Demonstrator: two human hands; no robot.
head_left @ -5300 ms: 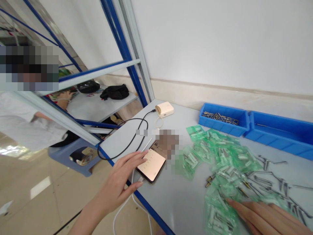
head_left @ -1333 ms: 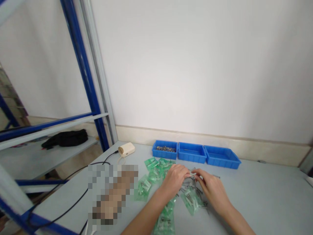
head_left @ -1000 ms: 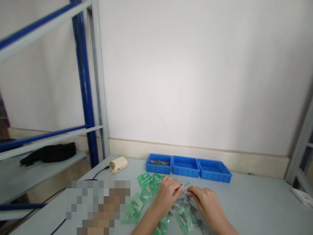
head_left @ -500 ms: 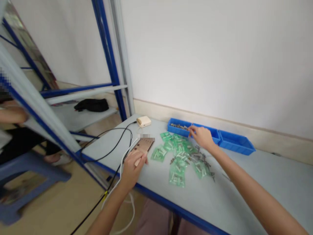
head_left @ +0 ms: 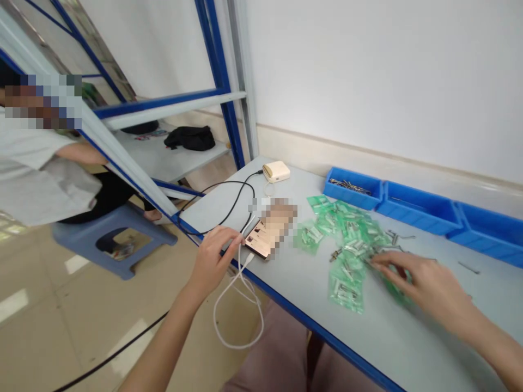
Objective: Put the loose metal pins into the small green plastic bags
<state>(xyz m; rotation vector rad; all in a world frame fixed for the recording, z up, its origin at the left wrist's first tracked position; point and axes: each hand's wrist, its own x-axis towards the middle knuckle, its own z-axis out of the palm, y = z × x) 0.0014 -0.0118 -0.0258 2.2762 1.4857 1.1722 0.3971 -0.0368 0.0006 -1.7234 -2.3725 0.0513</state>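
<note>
My left hand (head_left: 212,260) reaches the near left edge of the grey table (head_left: 310,305), fingertips touching the corner of a phone (head_left: 261,242) whose white cable (head_left: 239,305) hangs off the edge. My right hand (head_left: 425,286) lies flat with fingers apart on a scatter of green plastic bags (head_left: 347,239) holding small metal parts. Loose metal pins (head_left: 398,237) lie just beyond its fingertips. Neither hand holds anything.
Three blue bins (head_left: 408,201) line the wall; the leftmost one (head_left: 353,188) holds metal pins. A cream charger (head_left: 275,171) with a black cable (head_left: 229,204) sits at the table's far left. A blue shelving frame (head_left: 220,92) and a seated person (head_left: 44,163) are to the left.
My right hand has come back from the leftmost blue bin onto the green bags. My left hand stays at the phone. The view has swung left and down.
</note>
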